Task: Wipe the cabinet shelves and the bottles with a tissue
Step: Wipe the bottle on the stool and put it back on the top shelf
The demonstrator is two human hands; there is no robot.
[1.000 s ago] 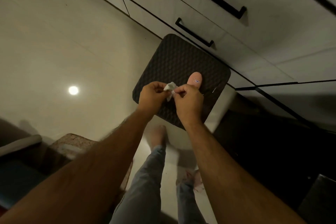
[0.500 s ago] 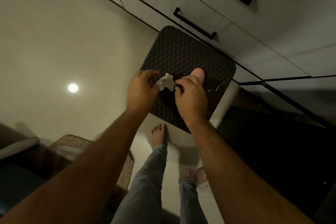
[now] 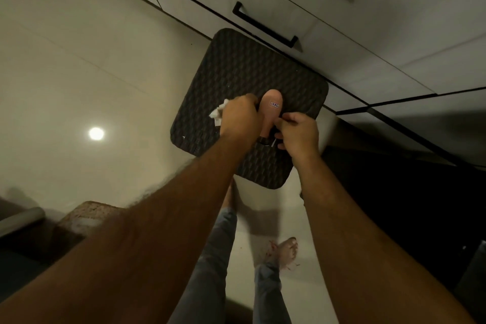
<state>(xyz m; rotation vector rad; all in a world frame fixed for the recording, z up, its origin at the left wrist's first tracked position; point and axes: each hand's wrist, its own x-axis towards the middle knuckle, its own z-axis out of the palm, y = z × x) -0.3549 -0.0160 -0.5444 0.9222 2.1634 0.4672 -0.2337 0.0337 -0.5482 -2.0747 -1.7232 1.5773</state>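
Left hand (image 3: 240, 119) clutches a crumpled white tissue (image 3: 218, 112) beside the peach, pear-shaped plastic bottle (image 3: 271, 113) (base pointing away), right hand (image 3: 298, 131) pinching its dark cap end, above a black woven mat (image 3: 236, 73) on glossy cream floor (image 3: 79, 60).

tissue (image 3: 218, 112): white, crumpled into a small wad; pinched in the left hand (image 3: 240, 118), sticking out on that hand's left side, away from the bottle.
bottle (image 3: 271, 116): pinkish, rounded at its far end and narrowing toward a dark end nearer the person; a small white label with blue letters sits near the rounded end. It lies between the two hands, its rounded end pointing away, the left hand against its left side and the right hand (image 3: 298, 131) pinching at its narrow lower part.
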